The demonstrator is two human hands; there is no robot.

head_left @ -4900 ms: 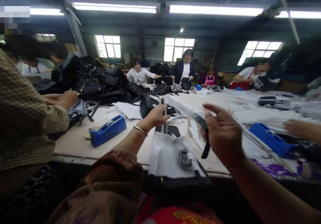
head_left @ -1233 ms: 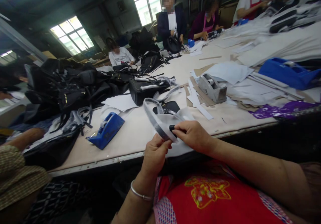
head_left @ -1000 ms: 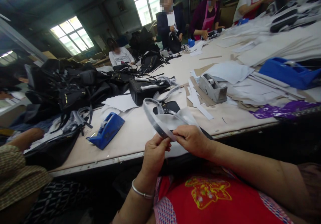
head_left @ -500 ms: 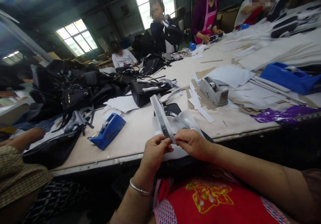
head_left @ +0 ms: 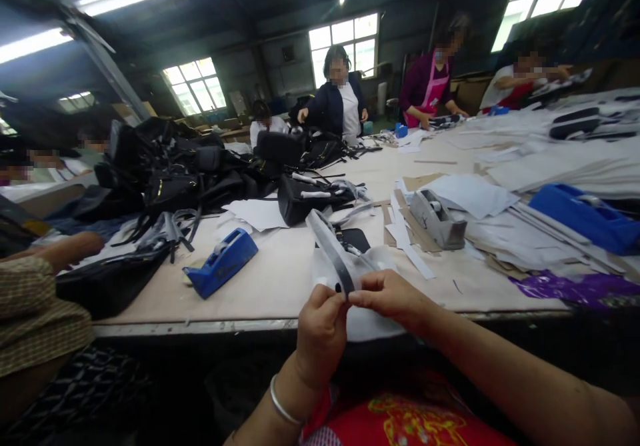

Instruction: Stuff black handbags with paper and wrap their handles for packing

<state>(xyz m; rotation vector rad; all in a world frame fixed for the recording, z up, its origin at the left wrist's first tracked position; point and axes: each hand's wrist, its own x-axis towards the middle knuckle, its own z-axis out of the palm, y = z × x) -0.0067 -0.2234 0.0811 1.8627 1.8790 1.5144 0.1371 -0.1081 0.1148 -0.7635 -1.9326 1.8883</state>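
Both hands pinching wrapped strap at its near end, just above worktop edge: left hand and right hand fingers closing on it. Since a second ago, loop narrowing, standing steeper; wrapping seemingly progressing.

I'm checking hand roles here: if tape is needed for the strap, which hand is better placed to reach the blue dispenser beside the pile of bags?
Probably the left hand: the blue tape dispenser lies on its side, nearer than to the right hand. Both pinch the wrapped strap.
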